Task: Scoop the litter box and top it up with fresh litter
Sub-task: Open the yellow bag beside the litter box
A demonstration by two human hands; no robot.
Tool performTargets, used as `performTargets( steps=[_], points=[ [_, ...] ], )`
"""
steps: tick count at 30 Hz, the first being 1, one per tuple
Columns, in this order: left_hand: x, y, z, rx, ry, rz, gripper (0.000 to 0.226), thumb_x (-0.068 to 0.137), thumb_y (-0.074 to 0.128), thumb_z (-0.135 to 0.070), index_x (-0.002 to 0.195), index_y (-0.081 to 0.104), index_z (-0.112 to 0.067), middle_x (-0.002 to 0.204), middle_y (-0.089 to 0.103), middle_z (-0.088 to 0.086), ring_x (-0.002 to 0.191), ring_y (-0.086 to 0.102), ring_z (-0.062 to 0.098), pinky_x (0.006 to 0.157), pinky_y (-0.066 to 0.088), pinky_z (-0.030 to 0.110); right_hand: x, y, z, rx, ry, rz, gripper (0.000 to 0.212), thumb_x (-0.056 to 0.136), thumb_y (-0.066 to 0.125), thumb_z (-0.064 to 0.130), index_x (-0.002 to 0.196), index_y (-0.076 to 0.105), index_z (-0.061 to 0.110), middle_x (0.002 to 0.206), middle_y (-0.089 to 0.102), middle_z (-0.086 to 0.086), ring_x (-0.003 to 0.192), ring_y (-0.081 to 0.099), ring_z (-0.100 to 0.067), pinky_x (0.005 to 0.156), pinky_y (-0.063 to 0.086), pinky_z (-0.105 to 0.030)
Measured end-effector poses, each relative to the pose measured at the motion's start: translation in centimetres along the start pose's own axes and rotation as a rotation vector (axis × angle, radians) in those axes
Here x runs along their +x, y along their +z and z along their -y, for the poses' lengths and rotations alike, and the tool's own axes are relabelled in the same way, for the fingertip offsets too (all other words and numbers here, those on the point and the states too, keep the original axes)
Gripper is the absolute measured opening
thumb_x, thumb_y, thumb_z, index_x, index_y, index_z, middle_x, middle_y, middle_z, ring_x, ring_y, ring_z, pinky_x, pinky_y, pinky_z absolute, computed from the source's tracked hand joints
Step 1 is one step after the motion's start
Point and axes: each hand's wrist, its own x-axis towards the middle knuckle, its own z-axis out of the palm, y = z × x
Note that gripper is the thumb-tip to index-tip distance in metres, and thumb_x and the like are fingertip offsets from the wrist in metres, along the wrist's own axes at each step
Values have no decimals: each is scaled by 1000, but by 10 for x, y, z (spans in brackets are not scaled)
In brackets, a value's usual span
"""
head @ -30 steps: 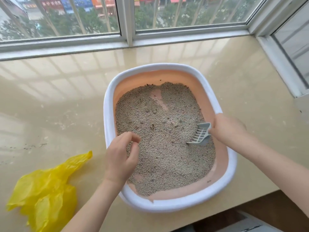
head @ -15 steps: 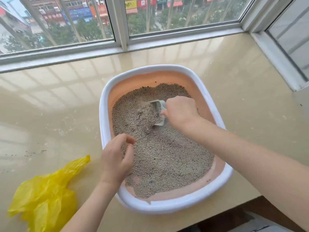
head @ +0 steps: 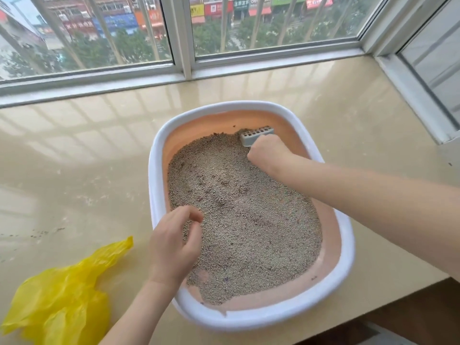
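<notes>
A white-rimmed, peach-lined litter box (head: 159, 155) sits on the beige sill, filled with grey-brown litter (head: 244, 215). My right hand (head: 268, 149) reaches to the box's far end and grips a grey slotted scoop (head: 256, 136), whose head stands against the far wall at the litter's edge. My left hand (head: 174, 242) rests on the box's near left rim, fingers loosely curled, thumb and forefinger close together over the litter; it holds nothing that I can see.
A crumpled yellow plastic bag (head: 62, 297) lies on the sill at the near left. Window frames (head: 184, 68) run along the far edge and the right side. The sill's front edge (head: 398, 287) drops off at the near right.
My right hand has carried the scoop from the box's right side, through the middle of the litter, to the far end. My left hand has stayed on the near left rim.
</notes>
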Motion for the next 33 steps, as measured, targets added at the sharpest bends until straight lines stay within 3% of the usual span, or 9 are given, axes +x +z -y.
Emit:
performTargets(
  steps=[8,15,19,21,23,26,29,31,33],
  points=[
    [0,-2,-1,-20,4,7,23,80,41,-25,80,63,-19,82,63,-13,81,57,6,71,40,18,-53,14,28,-23,-97,178,44,88,56,-7,130,53,5,130,59,-14,110,63,-25,60,49,-28],
    [1,-3,-3,-26,-32,-25,15,78,47,-11,78,62,-14,78,63,-6,76,55,12,67,37,23,-129,12,54,340,-74,361,31,87,51,-6,114,62,6,117,65,-13,106,64,-31,69,51,-38],
    [2,-3,-2,-54,-34,-32,15,78,46,-11,78,62,-12,78,63,-4,76,55,13,67,36,22,-156,12,76,499,-6,453,28,87,49,-8,108,64,4,109,66,-11,103,65,-30,72,52,-37],
    [1,-3,-2,-56,-34,-40,15,77,46,-11,78,62,-12,78,63,-4,76,55,14,66,33,20,-166,11,84,546,26,455,31,87,48,-8,112,61,3,105,65,-10,96,65,-28,66,52,-34],
    [1,-3,-1,-73,-31,-48,16,77,46,-10,78,62,-11,78,63,-4,76,55,13,66,32,18,-171,7,84,613,51,453,31,87,45,-8,115,54,0,91,59,-9,80,57,-26,49,42,-28],
    [1,-5,0,-101,-34,-51,17,77,45,-9,78,62,-11,77,61,-6,75,54,13,66,31,18,-165,-5,77,756,95,460,11,85,46,-2,79,51,5,64,41,-2,63,46,-19,44,33,-26],
    [1,-5,0,-111,-24,-54,17,78,45,-10,78,62,-11,76,62,-4,73,54,14,64,33,21,-152,-4,65,1052,251,567,26,81,47,-2,58,41,8,36,43,2,40,42,-14,40,31,-21],
    [1,-4,0,-115,-23,-56,15,78,46,-9,77,61,-10,75,62,-3,72,53,14,63,34,22,-151,7,65,1287,379,637,23,81,49,-4,60,45,4,33,43,-1,31,36,-14,38,28,-18],
    [1,-5,-1,-123,-26,-60,14,78,46,-8,76,60,-10,74,61,-3,71,51,12,62,34,21,-155,13,74,1529,473,666,13,86,55,-1,75,49,4,39,48,0,30,34,-10,36,26,-15]
  ],
)
